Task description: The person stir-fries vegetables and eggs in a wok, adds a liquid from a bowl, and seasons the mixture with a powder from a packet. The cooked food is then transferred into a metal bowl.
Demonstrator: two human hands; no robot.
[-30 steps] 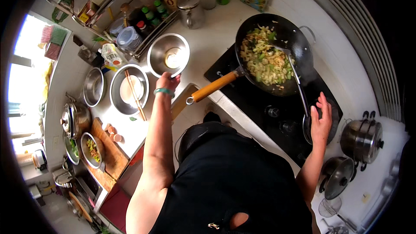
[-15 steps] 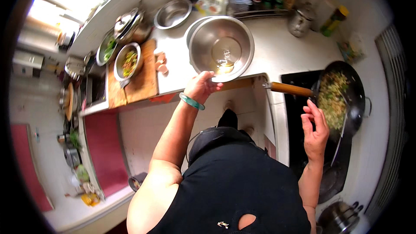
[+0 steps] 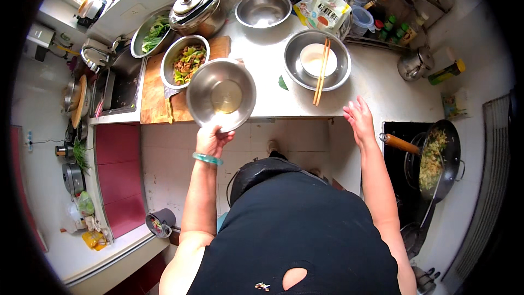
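Note:
My left hand (image 3: pixel 214 141), with a green bangle at its wrist, grips the near rim of a steel mixing bowl (image 3: pixel 202 98). A little pale liquid lies in its bottom. The bowl is above the counter's front edge and hides part of the cutting board (image 3: pixel 155 108). My right hand (image 3: pixel 359 121) is empty, its fingers stretched toward a steel basin (image 3: pixel 344 76) on the counter. Inside that basin sits a white bowl (image 3: pixel 314 59), and a pair of wooden chopsticks (image 3: pixel 322 71) lies across the rims. Hand and basin are apart.
A wok (image 3: pixel 454 172) of chopped food stands on the stove at right, its wooden handle (image 3: pixel 401 143) pointing left. On the left are a bowl of chopped meat and peppers (image 3: pixel 189 65), a bowl of greens (image 3: pixel 154 35), a lidded pot (image 3: pixel 199 11) and the sink (image 3: pixel 128 84). An empty-looking steel basin (image 3: pixel 263 10) stands behind.
The held bowl has moved left, uncovering the basin with the white bowl and chopsticks. My right hand has moved from beside the wok handle toward that basin. My view has shifted.

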